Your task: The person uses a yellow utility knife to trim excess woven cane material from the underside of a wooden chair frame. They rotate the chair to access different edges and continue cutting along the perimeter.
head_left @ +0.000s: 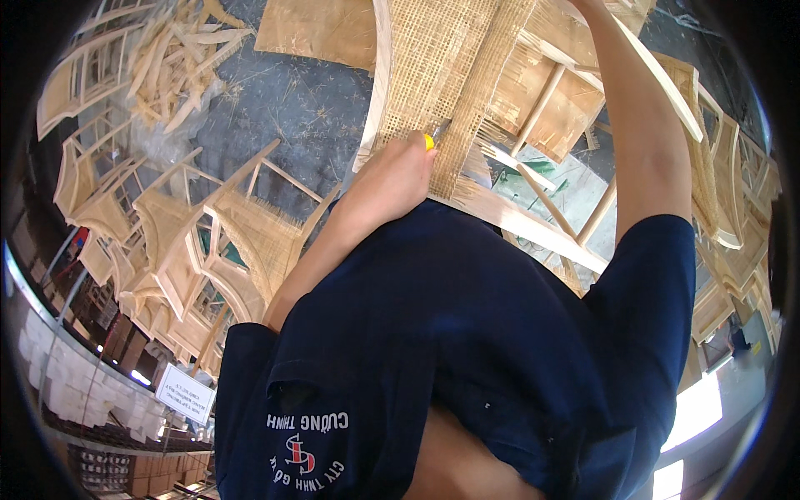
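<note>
My left hand (400,177) is closed around a yellow-handled tool (430,142), whose narrow metal blade rests against woven cane webbing (437,50). The webbing lies over a pale wooden chair frame (382,79) in front of me. A doubled strip of webbing (477,108) runs lengthwise beside the blade, with frayed strands at its edge. My right arm (642,108) reaches forward along the right side of the frame. Only the base of my right hand (586,4) shows at the top edge; its fingers are cut off. A curved wooden rail (533,221) of the frame sits against my dark blue shirt.
Several wooden chair frames with cane panels (258,237) stand at the left, more (708,167) at the right. Cane offcuts (179,62) are heaped at the far left near a flat wooden board (317,32). Loose strands litter the grey floor (275,104). A white sign (185,393) stands lower left.
</note>
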Available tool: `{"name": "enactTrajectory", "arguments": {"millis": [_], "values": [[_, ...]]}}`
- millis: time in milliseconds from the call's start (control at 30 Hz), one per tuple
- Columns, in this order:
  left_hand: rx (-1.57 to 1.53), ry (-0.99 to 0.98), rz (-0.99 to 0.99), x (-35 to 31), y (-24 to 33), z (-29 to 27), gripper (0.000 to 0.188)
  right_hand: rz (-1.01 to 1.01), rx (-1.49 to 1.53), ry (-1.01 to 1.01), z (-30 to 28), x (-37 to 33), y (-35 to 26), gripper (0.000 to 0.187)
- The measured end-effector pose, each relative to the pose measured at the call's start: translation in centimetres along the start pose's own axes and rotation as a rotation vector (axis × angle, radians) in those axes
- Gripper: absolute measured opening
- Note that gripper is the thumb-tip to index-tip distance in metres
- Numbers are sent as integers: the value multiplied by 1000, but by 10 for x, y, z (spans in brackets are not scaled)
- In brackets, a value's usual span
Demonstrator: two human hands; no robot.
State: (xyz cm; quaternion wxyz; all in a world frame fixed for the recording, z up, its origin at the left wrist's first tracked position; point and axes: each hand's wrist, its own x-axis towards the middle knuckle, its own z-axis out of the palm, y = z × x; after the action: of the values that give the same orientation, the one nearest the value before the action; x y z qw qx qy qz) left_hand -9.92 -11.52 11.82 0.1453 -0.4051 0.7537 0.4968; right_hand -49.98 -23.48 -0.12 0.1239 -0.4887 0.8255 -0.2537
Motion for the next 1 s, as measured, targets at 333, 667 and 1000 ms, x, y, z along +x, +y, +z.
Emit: {"name": "enactTrajectory", "arguments": {"millis": [333, 667, 1000], "values": [[83, 12, -18, -25, -4, 11, 33, -47, -9, -7, 2, 3, 6, 39], [120, -29, -105, -44, 0, 11, 31, -23, -128, 45, 0, 2, 8, 42], [241, -228, -68, -50, 2, -14, 30, -81, 66, 65, 8, -7, -5, 37]]}}
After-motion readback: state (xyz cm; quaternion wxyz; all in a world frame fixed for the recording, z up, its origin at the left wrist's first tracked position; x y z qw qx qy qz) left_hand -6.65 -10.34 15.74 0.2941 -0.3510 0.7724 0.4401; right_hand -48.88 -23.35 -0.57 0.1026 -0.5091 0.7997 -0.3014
